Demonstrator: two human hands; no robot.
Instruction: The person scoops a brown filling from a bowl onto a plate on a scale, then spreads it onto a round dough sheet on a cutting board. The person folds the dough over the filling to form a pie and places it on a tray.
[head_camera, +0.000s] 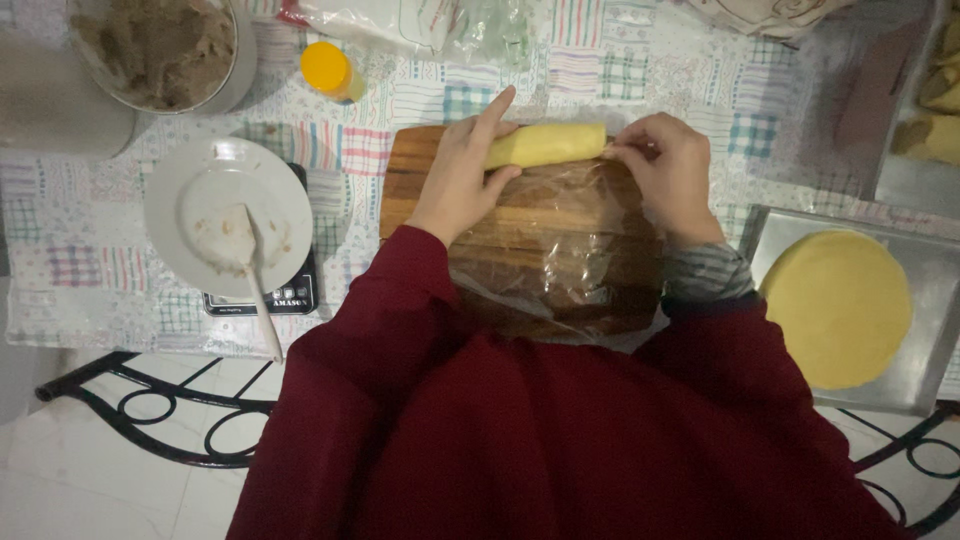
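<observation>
A pale yellow dough roll (548, 144) lies across the far edge of a wooden cutting board (420, 172). Clear plastic wrap (570, 255) covers the board under it. My left hand (462, 170) rests on the roll's left end, fingers pointing away from me. My right hand (667, 170) pinches the roll's right end together with the wrap's edge. Both arms wear dark red sleeves.
A white plate with a spatula (228, 215) sits on a kitchen scale (262, 297) at left. Behind are a bowl of brown filling (160, 48), an orange-capped bottle (328, 68) and plastic bags (420, 25). A metal tray (930, 340) at right holds a flat round of dough (838, 305).
</observation>
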